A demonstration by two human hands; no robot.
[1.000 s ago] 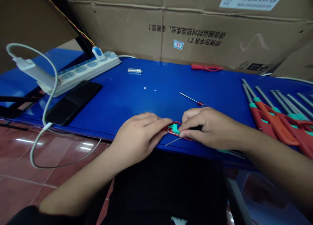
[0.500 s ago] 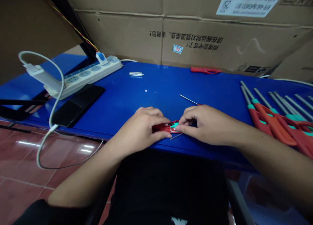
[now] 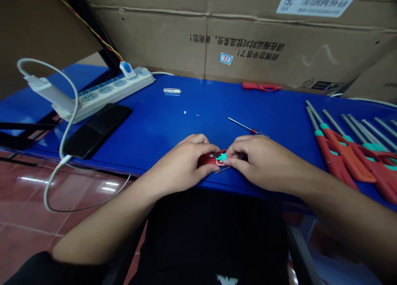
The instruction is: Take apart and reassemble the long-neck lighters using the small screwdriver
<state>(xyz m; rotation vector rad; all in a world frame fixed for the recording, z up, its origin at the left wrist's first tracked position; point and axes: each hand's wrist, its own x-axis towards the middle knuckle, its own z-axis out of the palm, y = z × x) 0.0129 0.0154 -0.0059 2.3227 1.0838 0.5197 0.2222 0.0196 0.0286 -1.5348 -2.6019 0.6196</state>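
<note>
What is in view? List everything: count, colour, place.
Table: one, blue, under these
Lighter part: one, red and teal, table's front edge
Long lighters: several, red and teal, table's right
Screwdriver: one, red-handled, mid-table
Glass tube: one, clear, table's rear
Plastic strip: one, red, table's rear
Power strip: one, white, rear left
Phone: one, black, table's left
Cable: one, white, left
Cardboard boxes: several, brown, behind table
Left hand: one, bare, gripping lighter part
Right hand: one, bare, gripping lighter part
</note>
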